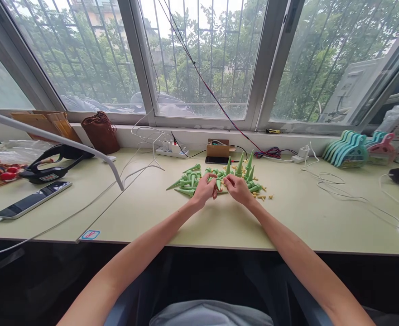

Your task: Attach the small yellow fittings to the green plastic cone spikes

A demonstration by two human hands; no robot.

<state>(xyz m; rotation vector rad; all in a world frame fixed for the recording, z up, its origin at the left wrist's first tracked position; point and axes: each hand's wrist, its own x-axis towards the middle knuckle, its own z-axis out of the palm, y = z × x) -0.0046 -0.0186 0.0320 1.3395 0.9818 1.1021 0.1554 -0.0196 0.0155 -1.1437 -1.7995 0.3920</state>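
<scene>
My left hand (204,189) is closed around a green cone-shaped spike (218,184), its tip pointing down toward me. Close beside it, my right hand (238,189) makes a pinch at the spike's upper end; whatever lies between those fingertips is too small to make out. Several more green spikes (185,183) lie in a loose pile left of and behind my hands. Behind my right hand, several spikes (239,165) stand upright, points up. Small yellow plastic pieces (261,197) are scattered to the right of that hand.
Behind the pile are a small cardboard box (218,148), a dark phone (217,160) and a power strip (172,151). White cables cross the table on both sides. At left lie a larger phone (32,200) and a black strapped device (50,170); teal hangers (347,149) stand at right.
</scene>
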